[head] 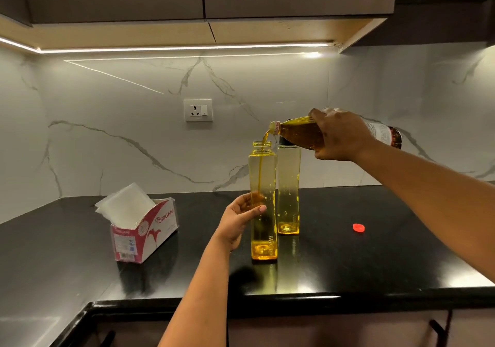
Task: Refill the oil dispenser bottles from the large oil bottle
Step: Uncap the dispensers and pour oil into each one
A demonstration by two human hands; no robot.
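On the black bench [375,261], my right hand [340,135] grips the large oil bottle [300,132], tipped almost flat, pouring a thin stream into the open dispenser bottle [262,202]. My left hand [241,218] curls around that dispenser's middle. A capped second dispenser [288,186] stands just behind. A red cap [358,227] lies apart, right.

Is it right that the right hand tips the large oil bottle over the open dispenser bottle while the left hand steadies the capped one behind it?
Not quite. In the head view the left hand grips the open dispenser bottle itself, the one that the right hand pours into from the large oil bottle. The capped dispenser bottle stands untouched.
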